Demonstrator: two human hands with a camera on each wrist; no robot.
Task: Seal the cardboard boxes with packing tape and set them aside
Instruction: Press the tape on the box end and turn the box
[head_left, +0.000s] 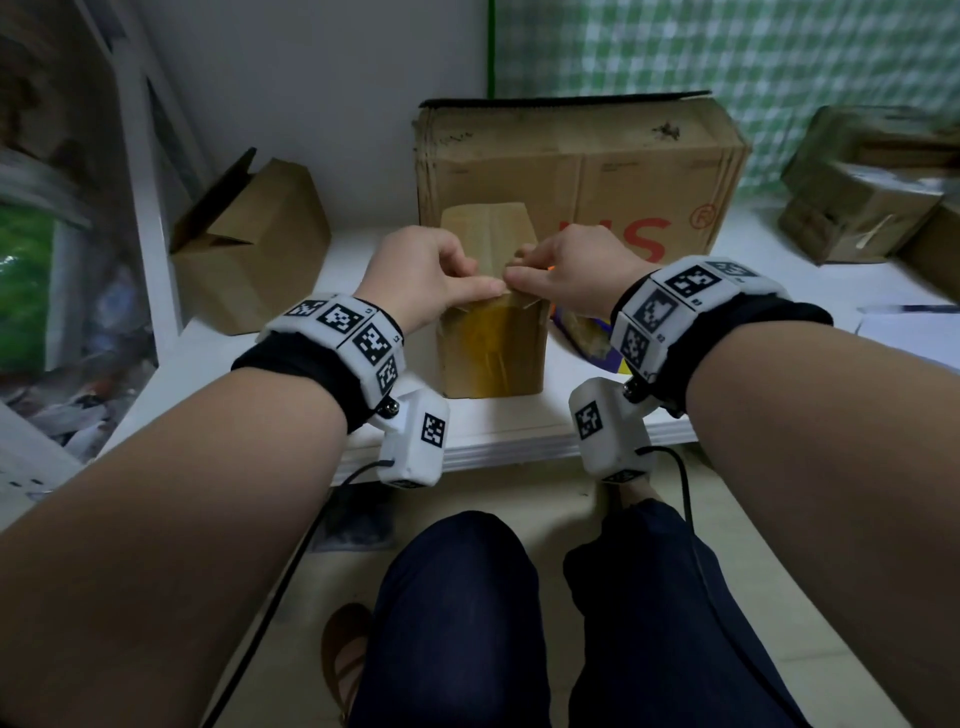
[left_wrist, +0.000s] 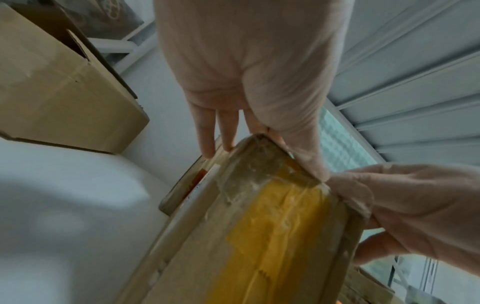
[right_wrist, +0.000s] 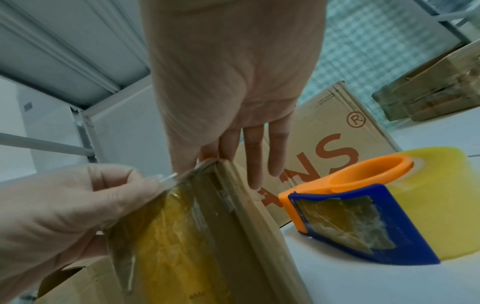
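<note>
A small cardboard box (head_left: 491, 332) stands upright on the white table (head_left: 509, 421), close to its near edge, with a strip of yellowish packing tape (head_left: 491, 340) running down its near face and over the top edge. Both hands meet on that top edge. The left hand (head_left: 423, 275) has its thumb lying flat along the edge and its fingers (left_wrist: 207, 131) reaching straight down behind the box; the right hand (head_left: 566, 270) mirrors it, thumb tip against the left thumb, fingers (right_wrist: 276, 148) extended past the far side. Neither hand curls round the box; whether the fingers behind press the cardboard cannot be told, since the box hides their tips in the head view.

Just to the right of the box sits a tape dispenser (right_wrist: 358, 209) with a blue blade guard, an orange handle and a yellow roll. In the head view the right wrist covers nearly all of it.

Behind stands a large carton (head_left: 576, 171) printed in red. The hands and the small box cover the start of the word; "NS" shows in the head view, "ANS" with a circled R mark in the right wrist view, and smaller print near its top is too fine to read. An open empty box (head_left: 249, 244) lies to the left. Taped boxes (head_left: 862, 187) at the right are blurred and cut by the frame edge.
</note>
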